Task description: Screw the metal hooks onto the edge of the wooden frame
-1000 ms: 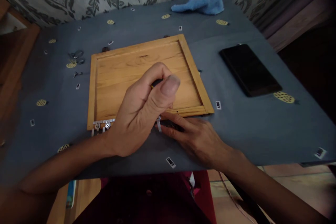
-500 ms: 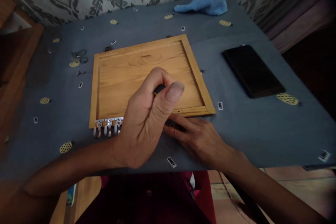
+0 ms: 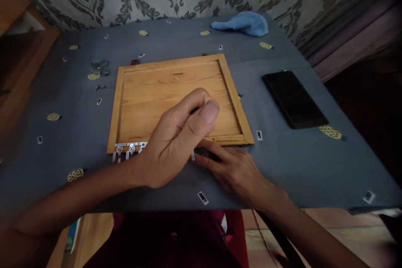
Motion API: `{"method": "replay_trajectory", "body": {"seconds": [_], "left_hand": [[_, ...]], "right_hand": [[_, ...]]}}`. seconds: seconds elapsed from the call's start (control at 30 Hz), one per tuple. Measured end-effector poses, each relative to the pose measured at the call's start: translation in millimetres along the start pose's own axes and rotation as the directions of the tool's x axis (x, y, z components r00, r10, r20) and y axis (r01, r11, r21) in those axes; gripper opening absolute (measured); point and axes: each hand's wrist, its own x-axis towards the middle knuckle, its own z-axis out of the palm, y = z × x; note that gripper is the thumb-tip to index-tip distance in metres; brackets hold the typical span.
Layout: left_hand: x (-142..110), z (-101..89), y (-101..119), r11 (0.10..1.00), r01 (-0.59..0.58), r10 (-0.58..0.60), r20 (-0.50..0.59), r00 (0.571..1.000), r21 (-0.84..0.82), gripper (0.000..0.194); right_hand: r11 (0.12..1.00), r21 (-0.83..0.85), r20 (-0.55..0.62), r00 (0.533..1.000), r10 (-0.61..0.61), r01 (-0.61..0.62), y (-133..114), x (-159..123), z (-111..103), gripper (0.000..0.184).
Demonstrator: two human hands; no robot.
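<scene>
A framed wooden panel (image 3: 163, 100) lies flat on the table, with several silver metal hooks (image 3: 132, 148) along its front edge. Over that edge, my left hand (image 3: 177, 140) is closed in an upright fist, thumb on top. A small bit of a black handle (image 3: 194, 110), apparently a screwdriver's, shows inside the fist; its lower part is hidden. My right hand (image 3: 235, 167) rests at the front edge, thumb and fingers closed around the hook rail's right part beside one hook. The fingers hide what they grip there.
A black phone (image 3: 295, 99) lies to the right and a blue cloth (image 3: 245, 23) at the back. Dark scissors (image 3: 100, 67) and small metal pieces (image 3: 100, 88) lie left of the panel. Wooden furniture (image 3: 40, 56) borders the table's left side.
My left fist has turned slightly, covering more of the black handle. More hook rail shows beside my right fingertips. The view has shifted a little, and the right hand stays at the edge.
</scene>
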Motion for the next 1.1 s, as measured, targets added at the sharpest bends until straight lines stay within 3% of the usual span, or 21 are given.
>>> {"method": "replay_trajectory", "body": {"seconds": [0.17, 0.47, 0.7, 0.8, 0.9, 1.1], "left_hand": [[-7.4, -0.7, -1.3, 0.999, -0.027, 0.029, -0.062, 0.998, 0.035, 0.028], [-1.4, -4.1, 15.8, 0.975, -0.047, 0.042, 0.028, 0.999, 0.217, 0.026], [-0.2, -15.0, 22.1, 0.995, -0.077, 0.084, -0.108, 0.991, 0.07, 0.031], [-2.0, -31.6, 18.7, 0.998, -0.061, 0.064, -0.176, 0.982, 0.018, 0.03], [-3.2, -58.7, 19.3, 0.998, -0.046, 0.033, -0.318, 0.947, -0.033, 0.029], [-14.8, -138.2, 21.9, 0.964, 0.148, -0.03, -0.463, 0.886, 0.22, 0.015]], "right_hand": [[1.0, 0.005, -0.003, 1.0, 0.002, -0.002, -0.8, 0.4, -0.7, 0.039], [1.0, -0.011, -0.022, 1.0, -0.011, 0.011, -0.8, 0.7, -1.8, 0.038], [1.0, -0.024, 0.014, 1.0, 0.007, -0.006, -1.3, -1.0, -0.9, 0.039], [0.999, -0.037, 0.008, 1.0, 0.007, -0.007, -0.7, -1.6, -0.5, 0.04], [0.999, -0.032, -0.013, 1.0, 0.001, -0.001, 0.0, -2.2, 0.1, 0.04], [0.999, -0.03, -0.122, 0.992, -0.033, 0.03, 5.7, -8.0, 8.6, 0.052]]}}
